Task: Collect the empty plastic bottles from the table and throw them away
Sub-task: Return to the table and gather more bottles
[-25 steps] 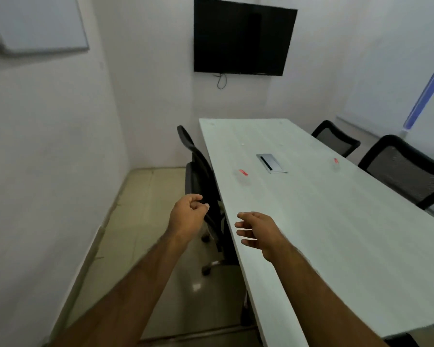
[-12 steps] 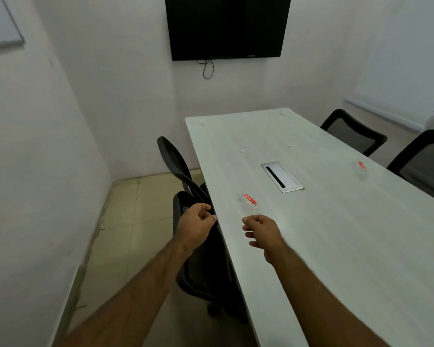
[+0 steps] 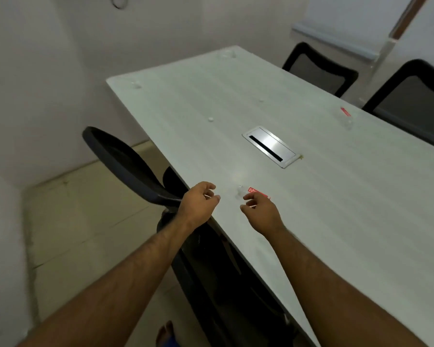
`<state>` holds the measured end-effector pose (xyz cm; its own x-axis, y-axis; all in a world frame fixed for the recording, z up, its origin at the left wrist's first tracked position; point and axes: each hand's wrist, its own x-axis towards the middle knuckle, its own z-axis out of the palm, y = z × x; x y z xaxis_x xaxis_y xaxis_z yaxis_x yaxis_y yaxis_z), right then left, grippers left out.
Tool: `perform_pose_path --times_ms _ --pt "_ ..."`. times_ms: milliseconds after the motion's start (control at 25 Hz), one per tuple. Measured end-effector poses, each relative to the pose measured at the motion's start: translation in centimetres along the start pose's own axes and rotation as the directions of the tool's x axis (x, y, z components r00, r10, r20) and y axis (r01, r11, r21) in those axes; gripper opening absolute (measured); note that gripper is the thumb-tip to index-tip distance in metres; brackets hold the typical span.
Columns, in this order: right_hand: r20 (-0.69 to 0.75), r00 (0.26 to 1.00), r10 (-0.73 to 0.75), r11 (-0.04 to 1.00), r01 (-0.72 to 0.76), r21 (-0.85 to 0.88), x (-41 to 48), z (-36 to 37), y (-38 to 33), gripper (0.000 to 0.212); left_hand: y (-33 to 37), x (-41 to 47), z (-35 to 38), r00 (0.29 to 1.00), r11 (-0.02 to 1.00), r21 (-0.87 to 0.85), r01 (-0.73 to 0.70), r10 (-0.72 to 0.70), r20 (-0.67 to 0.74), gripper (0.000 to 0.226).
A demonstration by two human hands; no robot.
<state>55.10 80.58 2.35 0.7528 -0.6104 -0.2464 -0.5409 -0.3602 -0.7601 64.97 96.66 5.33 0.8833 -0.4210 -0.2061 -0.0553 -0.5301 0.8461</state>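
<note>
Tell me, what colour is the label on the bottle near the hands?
Red with white print, on the clear bottle by the right hand; head view.

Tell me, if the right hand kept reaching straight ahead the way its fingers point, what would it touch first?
Most likely the clear bottle with the red label, lying on the table just beyond the right hand; whether they already touch is unclear.

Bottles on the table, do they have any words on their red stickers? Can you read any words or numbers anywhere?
Near bottle, by the right hand: red label with white marks, too blurred to read.
Far bottle, near the chairs: red label, too small to read.
Metal cable box in the table: no text visible.
No word or number here can be read.
</note>
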Motion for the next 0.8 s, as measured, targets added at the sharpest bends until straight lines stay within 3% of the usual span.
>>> perform_pose_path --times_ms 200,360,440,600,680,800 --pt "-0.094 0.994 0.058 0.968 -0.079 -0.240 3.5 2.3 0.0 0.048 -0.4 7.3 -0.7 0.982 0.993 0.117 -0.033 0.011 0.187 0.033" --pt "-0.138 0.980 0.145 0.976 -0.165 -0.145 7.1 3.0 0.1 0.051 -0.4 10.5 -0.5 0.947 0.975 0.205 -0.089 0.019 0.321 0.037" --pt "-0.138 0.984 0.111 0.948 -0.147 -0.281 9.0 3.7 0.2 0.054 -0.5 12.1 -0.1 0.921 0.962 0.245 -0.117 0.012 0.390 0.039" --pt "-0.065 0.984 0.167 0.755 -0.170 -0.634 12.2 5.5 0.7 0.047 -1.2 16.2 0.5 0.890 0.952 0.269 -0.145 0.006 0.456 0.040" --pt "-0.060 0.978 0.201 0.729 -0.190 -0.658 13.6 6.3 0.7 0.038 -1.8 18.8 0.8 0.866 0.946 0.275 -0.169 0.009 0.501 0.037" --pt "-0.104 0.972 0.209 0.824 -0.232 -0.516 16.3 7.8 -1.2 0.034 -3.1 23.6 0.7 0.838 0.950 0.265 -0.164 -0.007 0.545 0.032"
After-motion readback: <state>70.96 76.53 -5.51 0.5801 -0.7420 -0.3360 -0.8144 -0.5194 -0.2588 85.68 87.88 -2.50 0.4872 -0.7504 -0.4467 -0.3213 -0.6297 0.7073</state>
